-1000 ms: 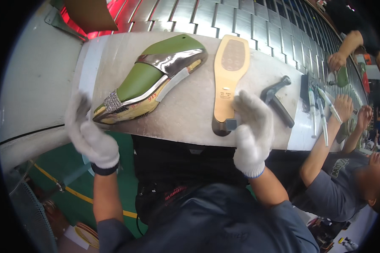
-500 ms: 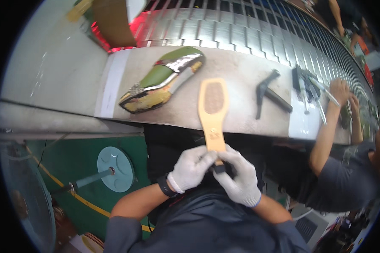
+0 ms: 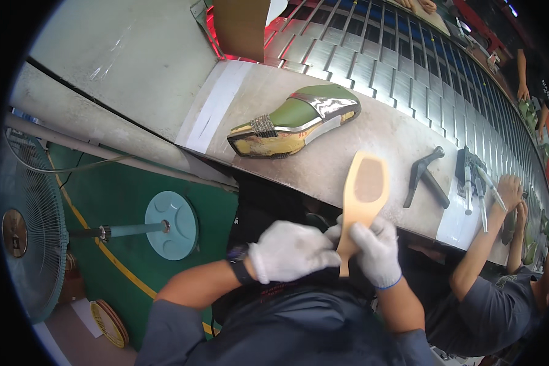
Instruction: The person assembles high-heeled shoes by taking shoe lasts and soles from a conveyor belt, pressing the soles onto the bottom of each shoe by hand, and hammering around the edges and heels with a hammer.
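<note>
A tan shoe sole [image 3: 358,210] with a browner forefoot patch stands tilted up before my body. My right hand [image 3: 378,251], in a white knit glove, grips its narrow heel part, thumb across the face. Just left of that end, my gloved left hand [image 3: 293,251] is closed, its fingertips close to the sole's edge; what they hold, if anything, is hidden. On the bench [image 3: 299,177] beyond lies a green and silver shoe upper [image 3: 299,119] on a last, its pale underside partly turned toward me. A black-handled hammer [image 3: 430,177] rests farther right.
Several tools [image 3: 474,177] lie on a white sheet at the right, beside a co-worker's hands and forearm [image 3: 479,244]. A slatted metal conveyor [image 3: 372,52] runs behind the bench. On my left stand a fan [image 3: 33,226] and its round blue base [image 3: 172,226].
My view has turned, so the bench sits farther right. My left hand has shifted left along the heel end, while the right still holds the sole. The black piece at its heel no longer shows.
</note>
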Tool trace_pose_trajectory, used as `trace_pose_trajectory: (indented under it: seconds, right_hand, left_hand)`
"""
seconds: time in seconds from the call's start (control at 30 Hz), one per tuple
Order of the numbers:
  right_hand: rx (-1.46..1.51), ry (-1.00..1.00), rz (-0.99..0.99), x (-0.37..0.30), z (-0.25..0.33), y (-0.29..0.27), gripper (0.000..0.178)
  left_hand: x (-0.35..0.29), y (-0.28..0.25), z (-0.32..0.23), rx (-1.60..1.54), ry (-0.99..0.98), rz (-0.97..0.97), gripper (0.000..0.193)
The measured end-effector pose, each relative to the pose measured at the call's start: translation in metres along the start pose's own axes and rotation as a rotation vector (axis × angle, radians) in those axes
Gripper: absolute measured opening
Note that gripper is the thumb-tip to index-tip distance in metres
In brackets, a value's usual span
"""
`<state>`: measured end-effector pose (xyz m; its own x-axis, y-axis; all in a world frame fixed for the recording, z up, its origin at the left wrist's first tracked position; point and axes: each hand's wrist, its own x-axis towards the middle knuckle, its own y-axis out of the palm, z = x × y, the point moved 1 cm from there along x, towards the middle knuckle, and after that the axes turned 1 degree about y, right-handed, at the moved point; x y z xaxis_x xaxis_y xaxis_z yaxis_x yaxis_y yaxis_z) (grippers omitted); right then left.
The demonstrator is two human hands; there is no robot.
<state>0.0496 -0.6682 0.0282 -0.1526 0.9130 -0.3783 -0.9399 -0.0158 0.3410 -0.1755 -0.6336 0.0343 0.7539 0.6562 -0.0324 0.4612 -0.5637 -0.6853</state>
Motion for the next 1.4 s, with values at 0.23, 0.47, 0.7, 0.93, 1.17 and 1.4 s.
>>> trace_pose_trajectory:
  seconds: [0.23, 0.47, 0.7, 0.93, 1.17, 1.4]
  right_hand:
    - [0.043, -0.176, -0.154, 0.052, 0.047, -0.020, 0.039]
    - [0.221, -0.317, -0.202, 0.056, 0.035, -0.026, 0.033]
    - [0.218, -0.378, -0.239, 0.055, 0.030, -0.027, 0.028]
    - [0.317, -0.385, -0.243, 0.027, 0.031, -0.026, 0.037]
    - [0.040, -0.390, 0.010, -0.044, 0.057, 0.023, 0.040]
    - [-0.172, -0.390, 0.066, -0.020, 0.085, 0.049, 0.025]
  left_hand:
    - [-0.012, -0.107, 0.075, 0.165, -0.289, -0.984, 0.054]
    - [0.027, -0.161, 0.011, -0.187, -0.052, -0.784, 0.033]
    - [0.142, -0.148, 0.003, -0.585, 0.417, -0.931, 0.040]
    - [0.145, -0.185, -0.029, -1.015, 0.373, -0.677, 0.035]
    - [0.106, -0.136, -0.057, -0.882, 0.289, -0.416, 0.047]
    - [0.098, -0.130, -0.070, -0.863, 0.264, -0.351, 0.052]
